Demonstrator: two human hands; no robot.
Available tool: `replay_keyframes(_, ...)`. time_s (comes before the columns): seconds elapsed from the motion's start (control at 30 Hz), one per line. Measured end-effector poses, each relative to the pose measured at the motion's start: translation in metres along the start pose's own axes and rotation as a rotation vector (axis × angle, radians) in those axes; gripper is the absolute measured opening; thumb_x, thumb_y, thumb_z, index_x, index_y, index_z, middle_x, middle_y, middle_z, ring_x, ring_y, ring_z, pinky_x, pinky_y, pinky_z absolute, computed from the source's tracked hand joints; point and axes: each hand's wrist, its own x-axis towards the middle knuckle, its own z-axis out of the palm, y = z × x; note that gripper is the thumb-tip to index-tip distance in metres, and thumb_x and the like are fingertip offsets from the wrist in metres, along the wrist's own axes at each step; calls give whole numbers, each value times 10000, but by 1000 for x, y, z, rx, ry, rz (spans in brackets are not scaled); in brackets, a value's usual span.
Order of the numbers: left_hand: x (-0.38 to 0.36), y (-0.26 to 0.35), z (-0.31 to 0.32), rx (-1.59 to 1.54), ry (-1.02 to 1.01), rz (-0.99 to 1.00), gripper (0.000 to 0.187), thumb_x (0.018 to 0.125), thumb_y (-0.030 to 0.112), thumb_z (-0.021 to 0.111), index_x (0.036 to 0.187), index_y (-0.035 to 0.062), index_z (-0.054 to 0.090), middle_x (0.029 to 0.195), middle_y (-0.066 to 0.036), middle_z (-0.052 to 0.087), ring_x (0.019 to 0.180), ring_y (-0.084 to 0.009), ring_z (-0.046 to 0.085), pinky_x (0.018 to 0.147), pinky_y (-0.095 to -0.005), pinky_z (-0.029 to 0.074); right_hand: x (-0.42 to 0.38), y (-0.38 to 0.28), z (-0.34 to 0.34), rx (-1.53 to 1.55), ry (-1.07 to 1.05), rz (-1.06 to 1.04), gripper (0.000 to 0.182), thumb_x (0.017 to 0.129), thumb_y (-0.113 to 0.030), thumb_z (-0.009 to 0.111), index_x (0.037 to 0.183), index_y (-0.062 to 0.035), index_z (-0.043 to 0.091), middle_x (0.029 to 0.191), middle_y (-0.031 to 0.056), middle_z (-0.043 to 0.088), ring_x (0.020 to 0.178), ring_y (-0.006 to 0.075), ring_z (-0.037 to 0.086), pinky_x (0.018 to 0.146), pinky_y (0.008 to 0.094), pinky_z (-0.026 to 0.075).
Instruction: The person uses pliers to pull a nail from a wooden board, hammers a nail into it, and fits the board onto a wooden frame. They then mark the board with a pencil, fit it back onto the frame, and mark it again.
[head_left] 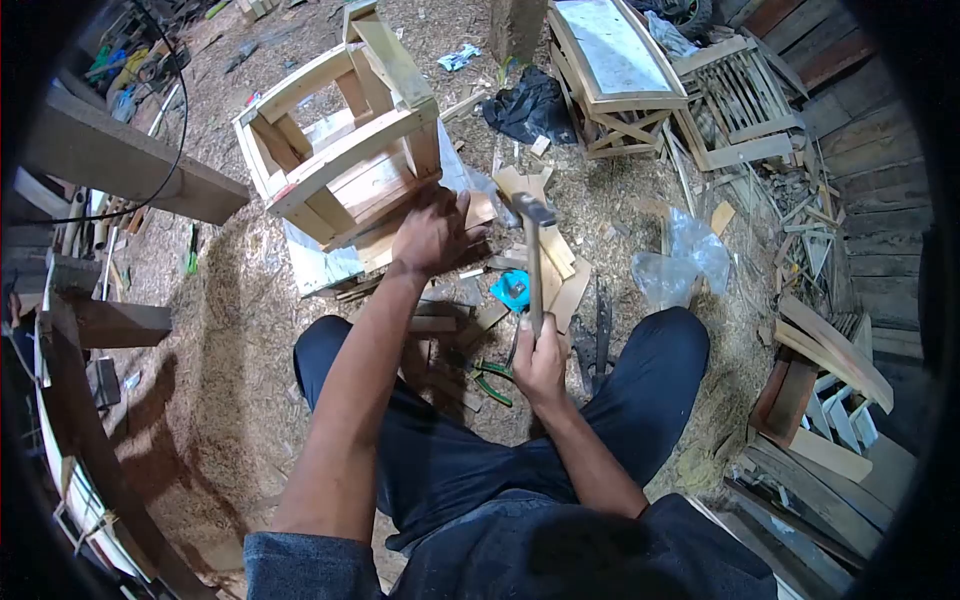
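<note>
A box-like wooden frame of pale boards stands tilted in front of me on the left. My left hand is at its lower right corner, the fingers bent against the wood and the fingertips partly hidden. In my right hand is a hammer, gripped low on its wooden handle with the metal head raised. Between my hands on the floor lies a turquoise tape measure. Green-handled pliers lie close to my right hand. Loose wood offcuts surround them.
A second wooden frame with a pale top panel stands at the back right. Black plastic lies beside it, and clear plastic bags are on the shavings-covered floor. Wooden posts are at left; stacked boards line the right.
</note>
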Motion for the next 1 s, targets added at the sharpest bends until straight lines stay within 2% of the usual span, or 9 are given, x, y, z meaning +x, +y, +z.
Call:
replay_keyframes(0.23,2,2,-5,79,-74,-39,634,872,487,632,1325,53,540,1177,-154,601,1062,-335,598,859,-425,517,5,18,9,4,46,15,241,989,-214,514,921,17,527,654,205,556,607,373,602,545,434,436)
replay_keyframes(0.3,0,-1,-2,29,-63,1,620,874,476,634,1319,56,542,1162,-151,601,1055,-328,595,847,-425,517,5,18,13,262,77,264,276,999,-243,510,901,14,531,625,165,541,565,300,584,526,406,422)
replay_keyframes(0.33,-3,-1,0,24,-67,-3,620,874,476,634,1319,56,542,1162,-151,601,1055,-328,595,847,-425,517,7,28,15,126,59,91,329,1025,-308,478,901,-15,561,618,22,509,578,121,517,519,333,396)
replay_keyframes(0.43,1,2,-2,-25,-29,-28,594,868,461,648,1291,51,569,1137,-148,606,1041,-322,591,854,-420,509,2,32,15,57,-44,163,312,1031,-304,464,913,-31,557,604,-3,476,534,104,472,497,312,384)
replay_keyframes(0.57,-1,-7,5,18,-28,8,590,860,459,661,1282,55,579,1099,-140,609,1015,-325,585,862,-417,499,4,38,18,453,65,366,343,1026,-339,468,945,-32,599,610,-13,492,534,93,466,498,306,378)
replay_keyframes(0.63,-1,-5,5,17,14,43,594,857,464,663,1283,59,579,1089,-138,610,1012,-324,581,862,-417,497,3,36,15,231,-51,275,354,1030,-341,463,945,-25,597,609,-25,487,534,78,467,478,279,366)
replay_keyframes(0.83,-2,-7,6,-18,-71,-3,597,866,491,639,1257,44,570,1106,-138,578,1090,-316,545,898,-416,474,0,27,21,316,51,297,361,1020,-321,480,883,6,549,623,128,537,560,253,541,538,407,411)
replay_keyframes(0.97,-1,-6,4,18,-24,8,617,872,509,621,1280,51,558,1101,-146,579,1084,-312,550,909,-417,470,-3,37,25,158,-80,230,373,1028,-339,460,895,-5,561,611,52,516,526,176,508,499,364,399)
replay_keyframes(1.0,1,-7,1,23,-20,5,617,872,509,621,1280,51,558,1101,-146,579,1084,-312,550,909,-417,470,-3,29,24,331,-42,366,367,1025,-334,460,943,7,571,643,112,561,557,231,556,528,403,420)
